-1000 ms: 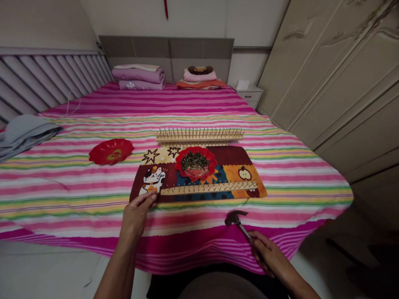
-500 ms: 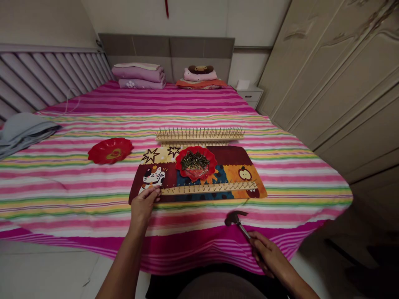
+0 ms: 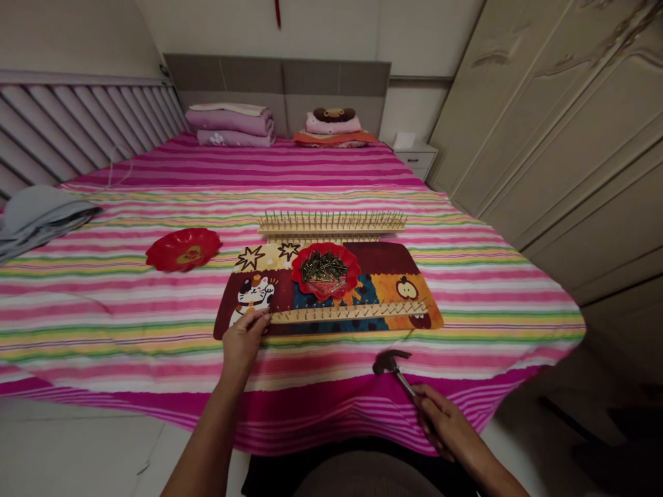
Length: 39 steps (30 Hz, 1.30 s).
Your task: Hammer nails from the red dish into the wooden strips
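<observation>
A wooden strip (image 3: 347, 313) studded with a row of nails lies across a patterned mat (image 3: 373, 262) on the striped bed. My left hand (image 3: 243, 342) pinches the strip's left end, fingers closed on it. My right hand (image 3: 443, 421) grips the handle of a hammer (image 3: 394, 366), whose dark head rests on the bedspread near the front edge. A red dish (image 3: 325, 271) heaped with loose nails sits on the mat just behind the strip.
More nail-studded wooden strips (image 3: 331, 223) lie behind the mat. An empty red dish (image 3: 182, 249) sits to the left. Grey cloth (image 3: 39, 217) lies at the far left, folded bedding (image 3: 231, 125) at the headboard. A wardrobe (image 3: 559, 124) stands on the right.
My left hand has slid right along the mat's front edge and closed on the strip's left end. The right hand and hammer have stayed put.
</observation>
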Tool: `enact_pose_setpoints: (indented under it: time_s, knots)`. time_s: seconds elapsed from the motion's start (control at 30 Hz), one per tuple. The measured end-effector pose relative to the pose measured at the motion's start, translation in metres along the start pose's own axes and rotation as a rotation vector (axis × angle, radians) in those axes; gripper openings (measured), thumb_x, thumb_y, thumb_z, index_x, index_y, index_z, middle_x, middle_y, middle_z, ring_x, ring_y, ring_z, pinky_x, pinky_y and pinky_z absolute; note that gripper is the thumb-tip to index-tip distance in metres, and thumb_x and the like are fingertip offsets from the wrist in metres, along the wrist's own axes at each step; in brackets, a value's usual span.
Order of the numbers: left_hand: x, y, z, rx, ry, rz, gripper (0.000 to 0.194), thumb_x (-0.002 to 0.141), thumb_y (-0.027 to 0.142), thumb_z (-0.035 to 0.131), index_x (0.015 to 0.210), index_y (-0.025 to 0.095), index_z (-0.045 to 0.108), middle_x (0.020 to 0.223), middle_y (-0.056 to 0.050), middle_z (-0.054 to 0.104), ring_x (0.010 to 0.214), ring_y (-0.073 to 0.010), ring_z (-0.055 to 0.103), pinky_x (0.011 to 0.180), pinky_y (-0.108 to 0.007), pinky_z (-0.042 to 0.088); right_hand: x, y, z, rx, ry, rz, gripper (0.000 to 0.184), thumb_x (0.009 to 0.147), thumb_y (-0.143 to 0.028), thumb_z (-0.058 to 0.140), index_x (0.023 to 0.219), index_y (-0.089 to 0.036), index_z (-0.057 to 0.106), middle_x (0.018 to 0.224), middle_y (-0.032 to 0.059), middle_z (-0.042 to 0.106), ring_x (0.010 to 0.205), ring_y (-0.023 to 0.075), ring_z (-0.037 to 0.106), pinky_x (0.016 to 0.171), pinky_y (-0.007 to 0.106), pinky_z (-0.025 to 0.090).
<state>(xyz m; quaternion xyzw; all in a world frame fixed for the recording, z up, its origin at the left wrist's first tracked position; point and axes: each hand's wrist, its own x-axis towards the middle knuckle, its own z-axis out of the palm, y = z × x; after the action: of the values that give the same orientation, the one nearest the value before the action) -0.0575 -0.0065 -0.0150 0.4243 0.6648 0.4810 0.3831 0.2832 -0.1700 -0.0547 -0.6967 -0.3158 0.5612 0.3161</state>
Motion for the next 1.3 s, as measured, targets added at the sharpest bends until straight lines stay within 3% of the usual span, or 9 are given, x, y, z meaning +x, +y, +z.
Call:
enact_pose_setpoints:
  time_s: [0.23, 0.33, 0.5, 0.6, 0.73, 0.87, 1.07, 1.2, 1.3]
  knots:
    - [-0.007, -0.001, 0.004, 0.02, 0.05, 0.041, 0.031, 0.058, 0.043, 0.065, 0.077, 0.019, 0.066, 0.069, 0.003, 0.066, 0.065, -0.0129, 0.059, 0.064, -0.024, 0.047, -0.009, -0.011, 0.015, -0.105, -0.041, -0.176, 0.039, 0.071, -0.048, 0.049, 0.095, -0.02, 0.06, 0.047, -0.0078, 0.036, 0.043, 0.01, 0.034, 0.042, 0.021, 0.026]
    - [-0.01, -0.002, 0.006, 0.116, 0.083, 0.105, 0.025, 0.06, 0.042, 0.063, 0.073, 0.021, 0.065, 0.072, 0.003, 0.067, 0.071, -0.0139, 0.06, 0.068, -0.024, 0.046, -0.019, -0.04, 0.029, -0.228, -0.133, -0.295, 0.04, 0.078, -0.047, 0.044, 0.101, -0.019, 0.061, 0.049, -0.0078, 0.032, 0.045, 0.0097, 0.03, 0.044, 0.021, 0.024]
    - [-0.011, -0.008, 0.007, 0.215, 0.085, 0.286, 0.019, 0.069, 0.039, 0.058, 0.073, 0.022, 0.064, 0.073, 0.003, 0.067, 0.071, -0.0135, 0.06, 0.07, -0.023, 0.046, -0.031, -0.109, 0.065, -0.295, -0.255, -0.498, 0.034, 0.085, -0.035, 0.039, 0.109, -0.019, 0.057, 0.055, -0.0072, 0.035, 0.048, 0.0087, 0.03, 0.045, 0.019, 0.026]
    - [-0.011, -0.014, 0.008, 0.253, 0.092, 0.429, 0.018, 0.073, 0.037, 0.054, 0.073, 0.021, 0.063, 0.076, 0.001, 0.066, 0.073, -0.0131, 0.06, 0.07, -0.023, 0.046, -0.03, -0.143, 0.091, -0.323, -0.263, -0.587, 0.035, 0.087, -0.03, 0.038, 0.118, -0.02, 0.051, 0.054, -0.0075, 0.037, 0.047, 0.0087, 0.034, 0.046, 0.018, 0.03]
    - [-0.012, -0.021, 0.01, 0.324, 0.137, 0.557, 0.016, 0.077, 0.032, 0.05, 0.073, 0.02, 0.06, 0.075, 0.0, 0.064, 0.073, -0.0127, 0.059, 0.068, -0.022, 0.045, -0.021, -0.17, 0.12, -0.486, -0.241, -0.787, 0.037, 0.087, -0.022, 0.038, 0.122, -0.023, 0.049, 0.057, -0.0058, 0.048, 0.047, 0.0085, 0.039, 0.047, 0.017, 0.033]
    - [-0.011, -0.024, 0.012, 0.356, 0.142, 0.611, 0.017, 0.08, 0.03, 0.047, 0.073, 0.02, 0.059, 0.072, 0.0, 0.062, 0.07, -0.0121, 0.058, 0.065, -0.022, 0.045, -0.015, -0.18, 0.137, -0.635, -0.209, -0.91, 0.039, 0.086, -0.016, 0.039, 0.123, -0.022, 0.049, 0.076, 0.0006, 0.065, 0.058, 0.0108, 0.053, 0.057, 0.019, 0.041]
    - [-0.01, -0.026, 0.011, 0.341, 0.137, 0.601, 0.015, 0.079, 0.028, 0.047, 0.075, 0.021, 0.06, 0.071, 0.0, 0.062, 0.068, -0.0122, 0.058, 0.063, -0.022, 0.044, -0.013, -0.183, 0.146, -0.702, -0.2, -0.95, 0.041, 0.086, -0.015, 0.041, 0.125, -0.024, 0.049, 0.094, 0.0036, 0.069, 0.078, 0.0145, 0.062, 0.072, 0.022, 0.045]
    - [-0.011, -0.025, 0.011, 0.367, 0.118, 0.568, 0.014, 0.079, 0.028, 0.047, 0.075, 0.021, 0.06, 0.07, 0.001, 0.062, 0.068, -0.0124, 0.057, 0.063, -0.022, 0.043, -0.018, -0.18, 0.14, -0.644, -0.226, -0.899, 0.04, 0.088, -0.018, 0.04, 0.125, -0.026, 0.049, 0.081, 0.0003, 0.066, 0.065, 0.0115, 0.057, 0.062, 0.019, 0.043]
    - [-0.012, -0.025, 0.012, 0.316, 0.118, 0.576, 0.015, 0.079, 0.03, 0.048, 0.076, 0.021, 0.06, 0.074, -0.001, 0.063, 0.071, -0.013, 0.058, 0.065, -0.023, 0.044, -0.026, -0.167, 0.125, -0.524, -0.204, -0.831, 0.038, 0.089, -0.022, 0.037, 0.126, -0.026, 0.048, 0.062, -0.0048, 0.052, 0.049, 0.0084, 0.042, 0.048, 0.017, 0.034]
